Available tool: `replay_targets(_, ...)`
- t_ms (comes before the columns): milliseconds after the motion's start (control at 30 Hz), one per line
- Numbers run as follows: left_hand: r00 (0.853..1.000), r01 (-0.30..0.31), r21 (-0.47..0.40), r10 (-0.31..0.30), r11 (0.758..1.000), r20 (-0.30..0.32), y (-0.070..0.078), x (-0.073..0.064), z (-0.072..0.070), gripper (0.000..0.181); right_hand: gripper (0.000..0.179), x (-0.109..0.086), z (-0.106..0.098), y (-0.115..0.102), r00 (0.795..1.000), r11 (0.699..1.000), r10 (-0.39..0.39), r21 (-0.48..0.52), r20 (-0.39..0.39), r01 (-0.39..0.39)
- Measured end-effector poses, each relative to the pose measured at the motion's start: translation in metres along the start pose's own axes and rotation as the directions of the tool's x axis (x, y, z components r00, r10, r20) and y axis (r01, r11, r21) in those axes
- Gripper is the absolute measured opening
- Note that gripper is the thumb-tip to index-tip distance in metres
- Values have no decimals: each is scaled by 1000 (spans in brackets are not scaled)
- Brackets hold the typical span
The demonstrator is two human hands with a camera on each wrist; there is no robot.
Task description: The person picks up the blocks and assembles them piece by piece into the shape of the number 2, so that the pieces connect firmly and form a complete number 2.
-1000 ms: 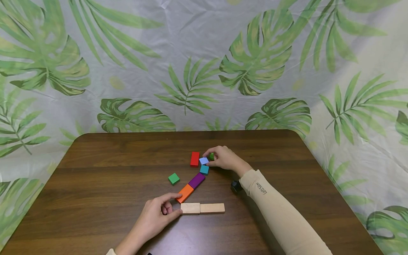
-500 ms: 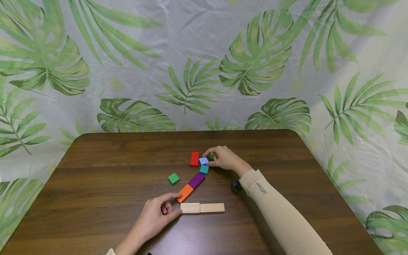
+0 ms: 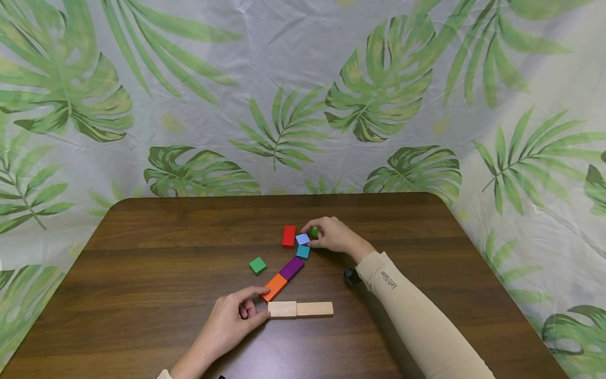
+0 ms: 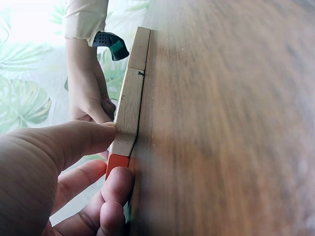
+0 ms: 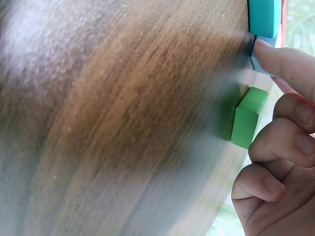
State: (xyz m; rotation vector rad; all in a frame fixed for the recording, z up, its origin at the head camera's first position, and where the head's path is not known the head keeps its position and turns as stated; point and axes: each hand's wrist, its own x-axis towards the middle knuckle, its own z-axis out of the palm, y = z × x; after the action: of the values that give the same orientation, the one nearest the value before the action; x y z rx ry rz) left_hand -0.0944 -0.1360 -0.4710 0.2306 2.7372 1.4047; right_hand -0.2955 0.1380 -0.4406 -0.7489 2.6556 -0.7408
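Observation:
My left hand lies at the lower left of the blocks. Its index fingertip touches the upper end of the orange block, and its thumb presses the left end of a plain wooden block; its other fingers are curled. A second plain wooden block continues that row to the right. Farther back, my right hand pinches a light blue block between thumb and index finger. The light blue block meets a teal block, with a purple block between teal and orange.
A red block lies just left of the light blue one. One green block sits apart on the left; another green block is beside the right hand's curled fingers. The brown wooden table ends at a leaf-patterned cloth.

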Motion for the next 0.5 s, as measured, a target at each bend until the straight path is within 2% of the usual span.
replay_targets(500,1000,-13,0,13,1000,0,-1,0,1,37,36,-10,-10,5,999,1000,25,-7,-33,-26)
